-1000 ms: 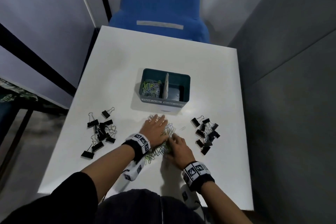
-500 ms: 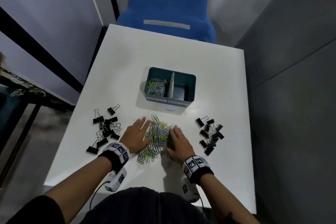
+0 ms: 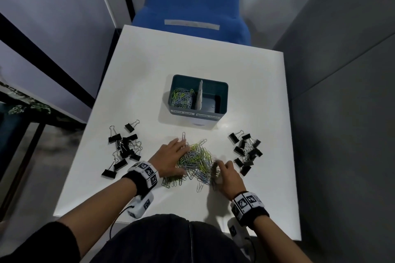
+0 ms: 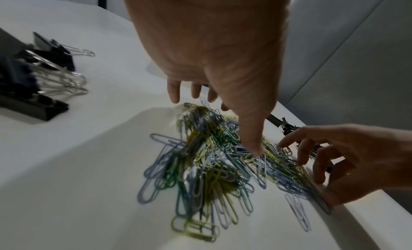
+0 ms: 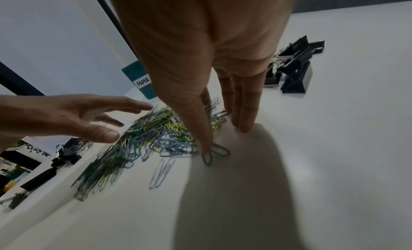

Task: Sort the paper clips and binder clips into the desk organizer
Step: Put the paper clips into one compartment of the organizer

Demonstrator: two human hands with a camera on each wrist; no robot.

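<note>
A loose pile of grey, green and yellow paper clips (image 3: 196, 162) lies on the white table in front of the teal desk organizer (image 3: 222, 92). Its left compartment holds paper clips (image 3: 183, 97); the right one looks bare. My left hand (image 3: 171, 157) lies with straight, spread fingers on the pile's left side, its thumb (image 4: 254, 144) touching the clips. My right hand (image 3: 227, 175) stands with straight fingers (image 5: 243, 116) on the table at the pile's right edge, thumb tip on a dark clip. Neither holds anything.
Black binder clips lie in two heaps: one left of the pile (image 3: 124, 149), one to its right (image 3: 245, 151). A blue chair (image 3: 192, 6) stands beyond the table's far edge. A grey wall runs close along the right side.
My hands were together on top of the paper clip pile; they have drawn apart to its left and right sides, and the pile lies uncovered and more spread out.
</note>
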